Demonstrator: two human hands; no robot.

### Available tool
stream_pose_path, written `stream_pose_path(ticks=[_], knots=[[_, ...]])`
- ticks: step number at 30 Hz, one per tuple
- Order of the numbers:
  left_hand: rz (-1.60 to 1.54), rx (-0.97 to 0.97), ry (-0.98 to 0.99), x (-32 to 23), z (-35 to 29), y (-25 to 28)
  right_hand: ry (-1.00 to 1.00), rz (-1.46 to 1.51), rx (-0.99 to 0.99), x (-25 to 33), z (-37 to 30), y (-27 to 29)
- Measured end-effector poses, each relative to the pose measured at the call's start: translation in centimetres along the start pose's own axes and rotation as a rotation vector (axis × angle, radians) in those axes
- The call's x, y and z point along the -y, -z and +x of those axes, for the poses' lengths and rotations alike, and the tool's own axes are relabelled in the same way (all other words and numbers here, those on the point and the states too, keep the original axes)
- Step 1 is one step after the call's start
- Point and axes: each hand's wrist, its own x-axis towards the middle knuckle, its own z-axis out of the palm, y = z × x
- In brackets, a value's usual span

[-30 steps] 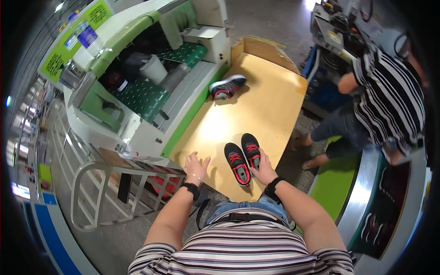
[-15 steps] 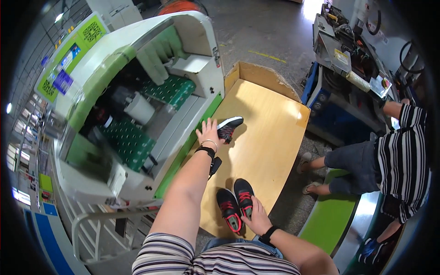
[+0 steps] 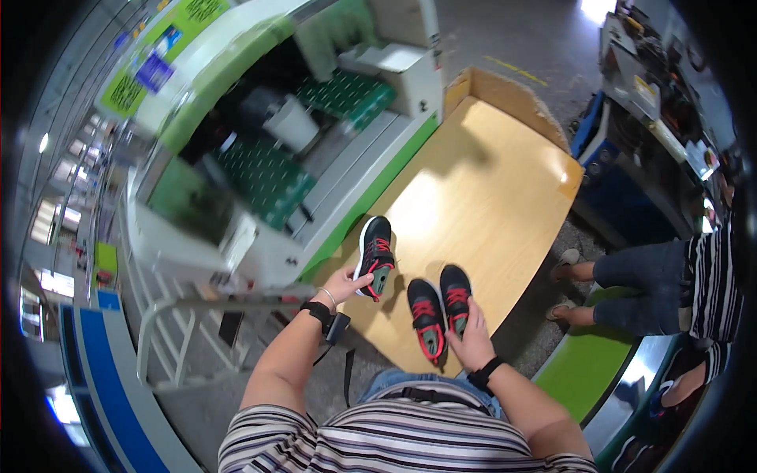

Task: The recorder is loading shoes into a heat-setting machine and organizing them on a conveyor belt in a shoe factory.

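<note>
Left hand (image 3: 344, 285) grips a black shoe with red laces (image 3: 374, 257) by its heel end, lifted just off the counter (image 3: 481, 181). Right hand (image 3: 471, 340) lies flat on the heels of a matching pair (image 3: 440, 306); can't tell if it's clamped. Judgement: shoes look light, soft mesh upper, stiff rubbery sole, not fragile; best hold is the heel collar or sole edge. Beyond the counter's far left edge, a green-and-white machine (image 3: 276, 150) carries rectangular green and blue labels (image 3: 150, 75) on its top panel.
</note>
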Motion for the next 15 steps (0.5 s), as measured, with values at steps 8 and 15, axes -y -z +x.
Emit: stream_pose_path(ticks=[8,15], knots=[[0.046,0.06,0.091,9.2,-10.7,-5.3,0.03,0.051,-0.021,0.4,0.6,-1.3],[0.198,-0.302,-0.284,4.8,-8.7,-9.8,0.057,0.073,-0.187,0.1,0.4,-2.0]])
